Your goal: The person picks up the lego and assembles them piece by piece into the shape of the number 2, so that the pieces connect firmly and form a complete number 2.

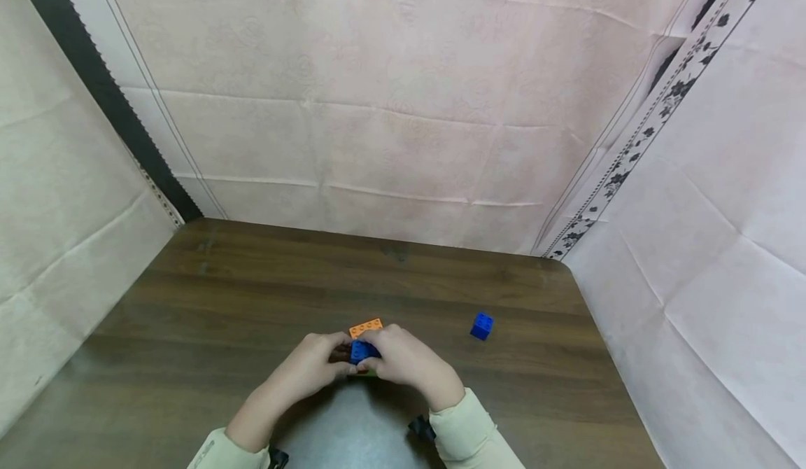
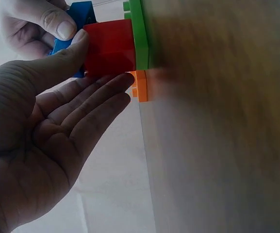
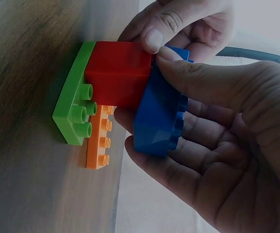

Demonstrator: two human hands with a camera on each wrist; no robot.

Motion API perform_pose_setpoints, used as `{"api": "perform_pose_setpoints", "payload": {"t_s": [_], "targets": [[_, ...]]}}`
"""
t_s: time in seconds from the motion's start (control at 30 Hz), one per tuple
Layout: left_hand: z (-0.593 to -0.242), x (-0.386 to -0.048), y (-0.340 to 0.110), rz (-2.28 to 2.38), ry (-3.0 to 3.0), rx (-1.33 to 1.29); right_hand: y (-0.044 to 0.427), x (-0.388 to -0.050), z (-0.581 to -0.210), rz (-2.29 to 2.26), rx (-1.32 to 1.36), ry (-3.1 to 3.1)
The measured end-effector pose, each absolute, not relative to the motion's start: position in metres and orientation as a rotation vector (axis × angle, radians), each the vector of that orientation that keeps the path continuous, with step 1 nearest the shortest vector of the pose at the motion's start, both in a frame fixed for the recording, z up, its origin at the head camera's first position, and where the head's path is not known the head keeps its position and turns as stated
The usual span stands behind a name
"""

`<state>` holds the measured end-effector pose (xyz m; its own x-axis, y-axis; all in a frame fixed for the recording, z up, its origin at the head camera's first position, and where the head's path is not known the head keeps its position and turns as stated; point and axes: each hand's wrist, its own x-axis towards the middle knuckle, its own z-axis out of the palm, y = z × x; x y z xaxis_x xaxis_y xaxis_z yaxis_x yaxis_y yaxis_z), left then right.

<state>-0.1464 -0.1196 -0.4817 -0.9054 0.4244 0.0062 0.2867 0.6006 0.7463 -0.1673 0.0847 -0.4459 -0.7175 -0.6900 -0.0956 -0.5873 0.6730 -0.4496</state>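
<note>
My right hand (image 1: 409, 362) holds a long blue brick (image 3: 154, 114) between thumb and fingers. The blue brick sits askew against the top of a red brick (image 3: 115, 70), its studs facing away from it. My left hand (image 1: 310, 367) pinches the red brick, thumb at its upper edge and fingers along the far side in the left wrist view. Under the red brick is a flat green brick (image 3: 74, 94) with several bare studs, low at the table. A flat orange brick (image 1: 366, 327) lies just beyond, partly hidden by the hands in the head view; whether it joins the green one, I cannot tell.
A separate small blue brick (image 1: 481, 325) stands on the wooden table (image 1: 252, 294), to the right of my hands. Pale cloth (image 1: 403, 140) hangs behind the table's far edge and along both sides.
</note>
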Motion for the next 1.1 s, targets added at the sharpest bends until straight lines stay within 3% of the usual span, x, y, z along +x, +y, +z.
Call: {"api": "perform_pose_setpoints", "payload": {"t_s": [1.1], "targets": [[-0.4737, -0.1446, -0.1219, 1.282, 2.642, 0.628, 0.0873, -0.1696, -0.4457, -0.562, -1.067, 2.629]]}}
